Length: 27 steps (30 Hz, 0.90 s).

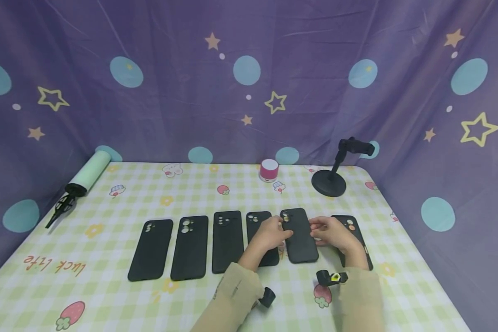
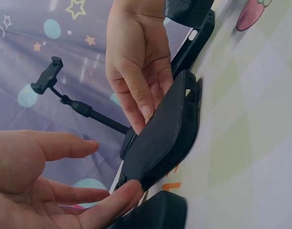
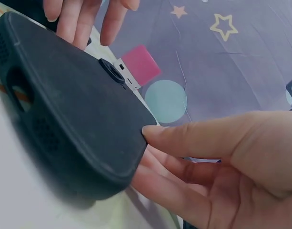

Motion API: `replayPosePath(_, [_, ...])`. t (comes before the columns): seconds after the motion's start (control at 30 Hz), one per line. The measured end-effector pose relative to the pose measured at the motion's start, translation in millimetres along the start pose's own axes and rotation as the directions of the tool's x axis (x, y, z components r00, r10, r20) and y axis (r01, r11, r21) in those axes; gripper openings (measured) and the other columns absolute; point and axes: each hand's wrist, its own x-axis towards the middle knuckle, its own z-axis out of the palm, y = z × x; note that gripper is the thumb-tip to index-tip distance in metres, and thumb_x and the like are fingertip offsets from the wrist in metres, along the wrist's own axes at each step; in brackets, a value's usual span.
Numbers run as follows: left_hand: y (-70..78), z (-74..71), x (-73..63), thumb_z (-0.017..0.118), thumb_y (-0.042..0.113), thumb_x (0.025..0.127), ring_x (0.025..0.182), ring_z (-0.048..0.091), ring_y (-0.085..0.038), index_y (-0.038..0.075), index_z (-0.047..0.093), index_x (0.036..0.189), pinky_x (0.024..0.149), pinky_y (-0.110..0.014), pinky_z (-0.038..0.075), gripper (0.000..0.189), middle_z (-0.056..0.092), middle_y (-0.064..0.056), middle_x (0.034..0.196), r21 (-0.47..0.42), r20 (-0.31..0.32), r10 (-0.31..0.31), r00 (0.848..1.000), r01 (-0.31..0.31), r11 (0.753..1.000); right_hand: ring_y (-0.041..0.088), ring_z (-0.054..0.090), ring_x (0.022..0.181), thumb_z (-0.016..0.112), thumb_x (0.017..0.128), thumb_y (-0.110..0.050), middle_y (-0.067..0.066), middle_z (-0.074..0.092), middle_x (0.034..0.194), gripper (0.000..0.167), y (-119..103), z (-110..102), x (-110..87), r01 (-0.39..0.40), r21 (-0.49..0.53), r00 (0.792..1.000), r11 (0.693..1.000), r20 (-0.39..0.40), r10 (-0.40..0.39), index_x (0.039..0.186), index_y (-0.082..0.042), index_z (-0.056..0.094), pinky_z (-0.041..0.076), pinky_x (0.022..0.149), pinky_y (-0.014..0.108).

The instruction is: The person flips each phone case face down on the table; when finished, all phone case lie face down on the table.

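Several black phone cases lie in a row on the table. My right hand (image 1: 334, 233) pinches the right edge of one phone case (image 1: 300, 237), thumb on its back and fingers under the edge, as the right wrist view shows. Near its opposite edge is my left hand (image 1: 269, 235), fingers loosely extended, one fingertip touching the case beside the camera cutout in the left wrist view. Another phone case (image 1: 269, 256) lies partly under the left hand and wrist. The outermost case (image 1: 358, 235) on the right is partly hidden by the right hand and forearm.
Three more cases, including a leftmost one (image 1: 151, 251), lie to the left. Behind the row stand a pink-and-white cylinder (image 1: 269, 170) and a black phone stand (image 1: 329, 182). At the far left lies a pale green cylinder (image 1: 91, 170) with a black nozzle.
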Motion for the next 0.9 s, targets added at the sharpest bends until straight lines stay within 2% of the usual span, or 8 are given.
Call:
replayPosePath(0.27, [1.1,-1.9,-1.3,0.066,0.025,0.092,0.07,0.067,-0.011,-0.002,0.049,0.135,0.079,-0.034,0.057,0.054,0.067,-0.012,0.104,0.032,-0.002,0.002,1.0,-0.002,0.999,0.013,0.064,0.082,0.057,0.088,0.005,0.018,0.061,0.101,0.04,-6.0,5.1,-1.0,-0.009,-0.03,1.0,0.999,-0.027,0.008,0.126,0.014,0.052,0.061,0.073,0.034])
replayPosePath(0.4, [1.3,-2.4,-2.4,0.066,0.025,0.092,0.072,0.068,-0.014,-0.003,0.049,0.135,0.081,-0.037,0.056,0.054,0.068,-0.013,0.104,0.052,-0.009,0.013,1.0,-0.012,0.999,0.012,0.064,0.082,0.058,0.088,0.005,0.018,0.061,0.101,0.038,-5.4,6.8,0.7,-0.016,-0.041,0.999,0.999,-0.038,0.014,0.125,0.013,0.053,0.061,0.072,0.034])
replayPosePath(0.43, [1.5,-2.5,-2.7,0.066,0.025,0.092,0.075,0.069,-0.017,-0.004,0.049,0.135,0.083,-0.038,0.056,0.054,0.068,-0.014,0.104,0.057,-0.01,0.013,1.0,-0.012,0.998,0.013,0.064,0.082,0.058,0.088,0.004,0.018,0.061,0.101,0.038,-5.4,7.0,0.9,-0.018,-0.042,0.999,0.999,-0.037,0.017,0.125,0.013,0.053,0.061,0.072,0.034])
replayPosePath(0.53, [2.4,-2.3,-3.7,0.065,0.025,0.092,0.097,0.069,-0.025,-0.004,0.05,0.134,0.091,-0.042,0.054,0.054,0.067,-0.018,0.113,0.077,-0.022,0.021,1.0,-0.019,0.997,0.013,0.065,0.083,0.058,0.089,0.003,0.019,0.061,0.103,0.039,-6.9,7.7,0.5,-0.025,-0.039,0.999,0.999,-0.03,0.024,0.127,0.013,0.052,0.061,0.072,0.034])
replayPosePath(0.67, [3.4,-1.7,-4.8,0.065,0.026,0.092,0.122,0.057,-0.032,-0.005,0.051,0.133,0.1,-0.046,0.05,0.053,0.059,-0.021,0.131,0.096,-0.034,0.024,0.999,-0.021,0.995,0.013,0.065,0.084,0.058,0.09,0.003,0.019,0.061,0.104,0.04,-8.9,7.9,0.1,-0.023,-0.043,1.0,0.999,-0.022,0.022,0.128,0.013,0.051,0.061,0.071,0.035])
replayPosePath(0.9, [4.1,-1.7,-5.7,0.065,0.026,0.092,0.126,0.055,-0.033,-0.006,0.05,0.134,0.103,-0.047,0.048,0.055,0.056,-0.022,0.135,0.095,-0.033,0.016,0.999,-0.013,0.995,0.014,0.065,0.087,0.059,0.09,0.001,0.018,0.06,0.103,0.039,-7.9,8.1,2.0,-0.021,-0.01,1.0,1.0,-0.011,0.021,0.127,0.012,0.052,0.061,0.073,0.034])
